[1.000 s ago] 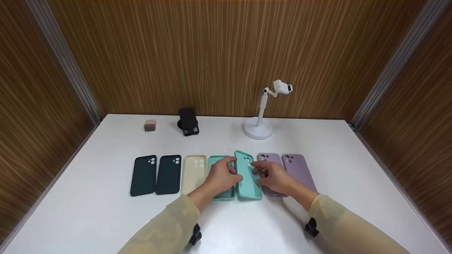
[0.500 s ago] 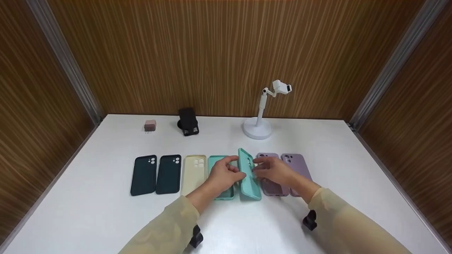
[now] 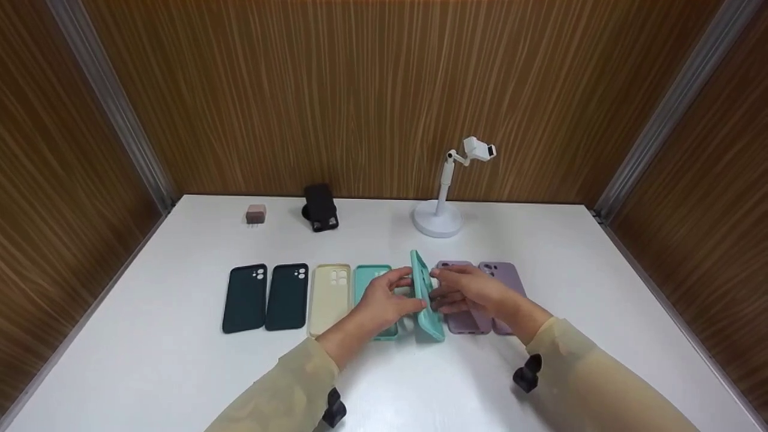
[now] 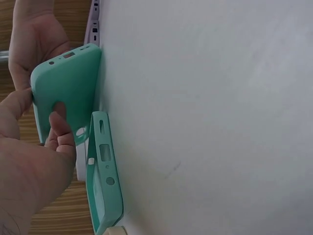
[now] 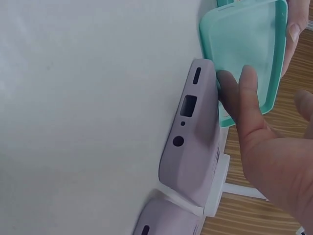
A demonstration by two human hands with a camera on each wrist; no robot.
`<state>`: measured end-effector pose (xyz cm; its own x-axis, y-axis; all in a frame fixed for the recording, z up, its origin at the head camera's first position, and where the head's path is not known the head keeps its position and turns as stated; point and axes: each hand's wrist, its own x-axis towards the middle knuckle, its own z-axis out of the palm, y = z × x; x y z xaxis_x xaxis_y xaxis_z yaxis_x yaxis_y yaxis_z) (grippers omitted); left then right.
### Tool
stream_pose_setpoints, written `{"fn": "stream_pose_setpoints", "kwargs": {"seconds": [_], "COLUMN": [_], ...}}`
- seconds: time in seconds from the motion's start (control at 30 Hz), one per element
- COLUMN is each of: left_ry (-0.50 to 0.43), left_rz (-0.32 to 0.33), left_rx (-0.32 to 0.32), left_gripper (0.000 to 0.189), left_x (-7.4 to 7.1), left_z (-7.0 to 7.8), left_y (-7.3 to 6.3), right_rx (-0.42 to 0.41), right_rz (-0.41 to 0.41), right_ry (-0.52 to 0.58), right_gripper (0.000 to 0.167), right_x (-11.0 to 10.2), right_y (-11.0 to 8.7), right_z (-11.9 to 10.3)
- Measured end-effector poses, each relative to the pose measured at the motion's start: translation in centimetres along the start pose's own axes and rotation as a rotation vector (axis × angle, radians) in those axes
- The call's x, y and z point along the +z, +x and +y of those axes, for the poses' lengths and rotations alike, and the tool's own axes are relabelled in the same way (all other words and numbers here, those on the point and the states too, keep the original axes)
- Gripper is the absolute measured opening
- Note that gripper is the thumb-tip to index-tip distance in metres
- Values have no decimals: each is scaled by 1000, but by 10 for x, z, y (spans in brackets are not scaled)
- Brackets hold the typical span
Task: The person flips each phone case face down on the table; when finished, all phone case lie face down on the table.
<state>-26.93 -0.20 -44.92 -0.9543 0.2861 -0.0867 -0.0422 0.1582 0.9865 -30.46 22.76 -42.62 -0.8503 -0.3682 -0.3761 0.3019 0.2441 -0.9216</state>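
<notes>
A mint-green phone case stands tilted on its long edge in the middle of the row. My left hand holds it by the raised edge; in the left wrist view, fingertips touch the back of this case. My right hand is on the other side, its fingers extended toward the hollow inside of the case, the thumb apart from it. Whether those fingertips press on it, I cannot tell. A second mint-green case lies flat under my left hand. Purple cases lie beneath my right hand.
Left of the hands lie a cream case and two dark cases. Behind stand a white stand, a black phone-shaped object and a pink charger plug. Wooden panels enclose the white table.
The mint-green case has been tipped from nearly flat to steeply on edge, its left side rising toward the right. My left hand has shifted slightly right with it; the right hand stays beside it.
</notes>
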Motion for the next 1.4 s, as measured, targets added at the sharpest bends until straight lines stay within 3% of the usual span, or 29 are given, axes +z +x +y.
{"fn": "stream_pose_setpoints", "kwargs": {"seconds": [0.17, 0.43, 0.57, 0.8, 0.97, 1.23, 1.4], "left_ry": [-57, -53, -30, 16, 37, 31, 26], "left_rz": [-64, -100, -101, -86, -89, -104, -104], "left_rx": [28, 35, 7, -46, -68, -9, -18], "left_gripper": [80, 80, 83, 89, 92, 91, 90], "left_x": [0, 3, 5, 9, 10, 10, 10], "left_z": [-4, -3, -1, 1, -1, -4, -6], "left_y": [-1, -3, -5, -7, -7, -7, -6], "right_rx": [2, -6, -14, 13, 22, -14, -16], "right_rz": [-29, -67, -91, -68, -66, -84, -70], "right_ry": [64, 92, 110, 126, 134, 105, 77], "right_gripper": [68, 68, 62, 71, 66, 62, 58], "right_x": [0, 2, 3, 5, 8, 8, 7], "right_y": [-3, -4, -5, -6, -7, -7, -7], "right_z": [1, 1, 0, 0, 0, 2, 1]}}
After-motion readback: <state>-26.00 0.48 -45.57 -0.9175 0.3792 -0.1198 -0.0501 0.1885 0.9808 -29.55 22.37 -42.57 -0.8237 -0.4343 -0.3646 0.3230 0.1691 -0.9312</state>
